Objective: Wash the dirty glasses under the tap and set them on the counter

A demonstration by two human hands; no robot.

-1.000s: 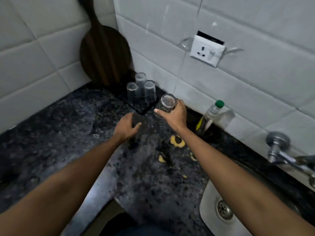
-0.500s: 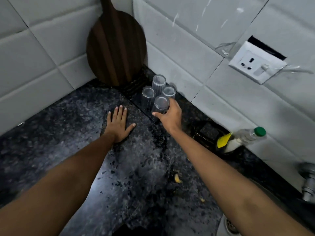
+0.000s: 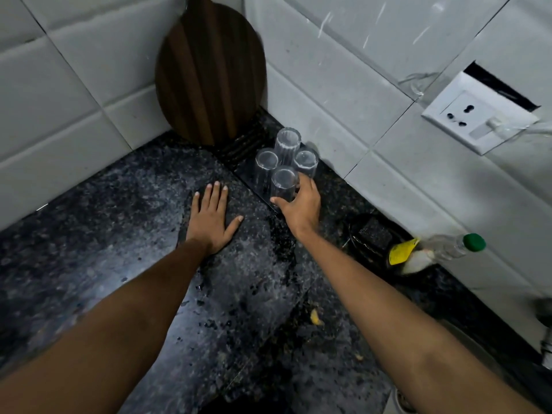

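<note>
Right hand grips glass w/ 3 others; left hand flat.

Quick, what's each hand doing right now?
Left hand: open, flat on the counter.
Right hand: holding the nearest glass.

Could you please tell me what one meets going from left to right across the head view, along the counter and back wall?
Left hand flat on the counter → right hand gripping the front glass → yellow scrap → bottle with green cap → wall socket.
</note>
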